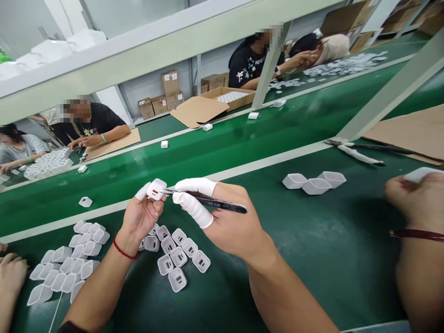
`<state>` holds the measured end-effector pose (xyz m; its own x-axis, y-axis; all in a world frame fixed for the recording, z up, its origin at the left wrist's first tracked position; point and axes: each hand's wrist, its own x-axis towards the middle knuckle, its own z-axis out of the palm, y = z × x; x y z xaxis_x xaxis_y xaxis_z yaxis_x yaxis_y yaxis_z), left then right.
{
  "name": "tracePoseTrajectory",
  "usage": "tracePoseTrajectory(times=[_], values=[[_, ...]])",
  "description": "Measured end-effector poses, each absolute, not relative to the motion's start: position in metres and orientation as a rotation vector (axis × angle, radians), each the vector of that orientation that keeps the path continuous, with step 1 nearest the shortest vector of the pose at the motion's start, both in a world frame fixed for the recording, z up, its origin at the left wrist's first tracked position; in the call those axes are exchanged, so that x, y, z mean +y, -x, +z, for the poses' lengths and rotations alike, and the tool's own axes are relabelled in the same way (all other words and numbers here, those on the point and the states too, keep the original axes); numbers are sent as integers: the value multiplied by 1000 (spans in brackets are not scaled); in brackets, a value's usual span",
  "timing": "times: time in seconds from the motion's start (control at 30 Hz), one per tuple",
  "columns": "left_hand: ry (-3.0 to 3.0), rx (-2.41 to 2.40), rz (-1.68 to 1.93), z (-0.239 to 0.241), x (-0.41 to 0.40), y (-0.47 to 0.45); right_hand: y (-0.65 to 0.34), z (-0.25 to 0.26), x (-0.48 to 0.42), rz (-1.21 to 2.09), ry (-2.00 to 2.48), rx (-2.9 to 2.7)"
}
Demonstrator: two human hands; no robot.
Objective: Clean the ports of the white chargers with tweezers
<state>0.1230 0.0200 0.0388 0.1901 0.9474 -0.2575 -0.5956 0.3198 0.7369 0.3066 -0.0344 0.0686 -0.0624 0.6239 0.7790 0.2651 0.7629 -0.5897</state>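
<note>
over the green worktable [312, 249], the right hand [229, 217], white finger cots [196, 210] on thumb and index finger, pinches black tweezers [225, 205] with their tips at the red-marked face of a white charger housing [155, 185], which the left hand [142, 215] grips at its edges. just below lie slotted white housings [177, 280], with open white shells [71, 266] left of the left forearm and three touching shells [316, 186] off to the right, toward another person's hand [421, 199]. beyond the pale rail [263, 162], white pieces [164, 144] sit spaced along a green conveyor belt [225, 148], with co-workers [104, 118] on its far side.
</note>
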Motion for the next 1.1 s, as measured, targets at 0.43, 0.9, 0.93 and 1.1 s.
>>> tracePoseTrajectory(times=[0.43,0.9,0.93,1.1], values=[[-574,713,1170,40,-1,-115,-302,60,-29,270,452,-1873],[-685,658,1224,23,3,-109,-298,49,-27,214,478,-2032],[-677,664,1225,23,4,-108,-298,49,-27,213,484,-2046],[-574,700,1184,26,7,-108,-298,49,-31,216,482,-2041]])
